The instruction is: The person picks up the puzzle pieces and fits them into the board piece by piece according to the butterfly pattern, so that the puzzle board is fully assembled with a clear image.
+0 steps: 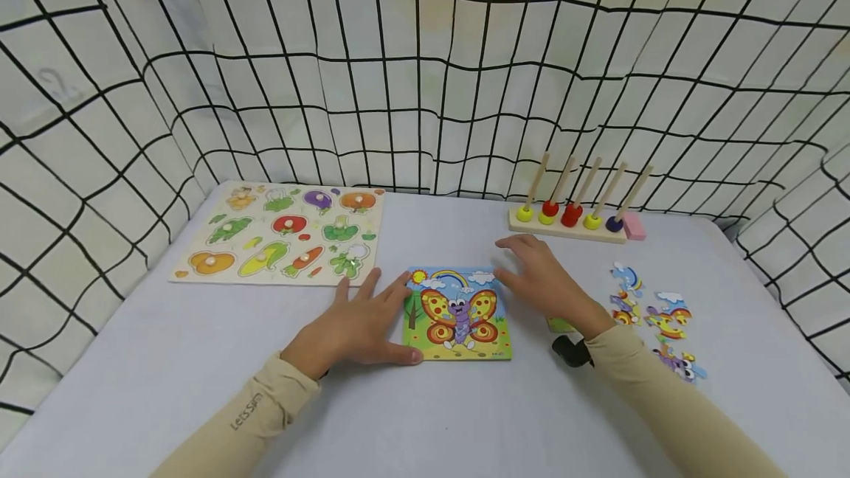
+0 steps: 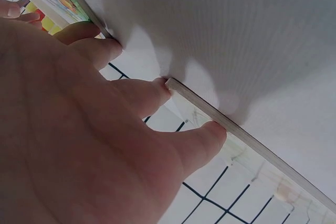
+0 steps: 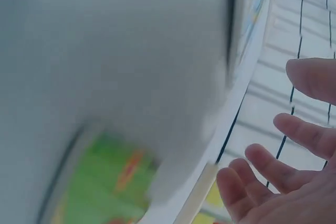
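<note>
So the butterfly board (image 1: 458,313) is flat on the white table (image 1: 385,419), right in the middle between the two hands. The left hand (image 1: 358,328) is up against its left side, fingers spread and pretty straight, thumb at the bottom left corner and index finger by the top left one. It's not wrapped around anything. From the left wrist camera, two of its other fingertips look like they're right at the edge of the veggie board (image 1: 370,221), which sits further back on the left.

The right hand (image 1: 541,275) is over by the butterfly board's top right corner, fingers spread and a bit bent, nothing in its grip. The head view has the thumb so close to that corner I can't tell if they touch, but the right wrist camera seems to show a gap.

There's a mostly green piece (image 1: 561,325) on the table, partly hidden under the right wrist, and it's blurry in that wrist's camera. Past the forearm there's a loose bunch of colourful puzzle pieces (image 1: 667,313), well apart from the butterfly board. Behind the right hand you've got a peg stand (image 1: 567,226) with yellow, red and dark blue beads, plus a pink block (image 1: 634,226) just beside it.
</note>
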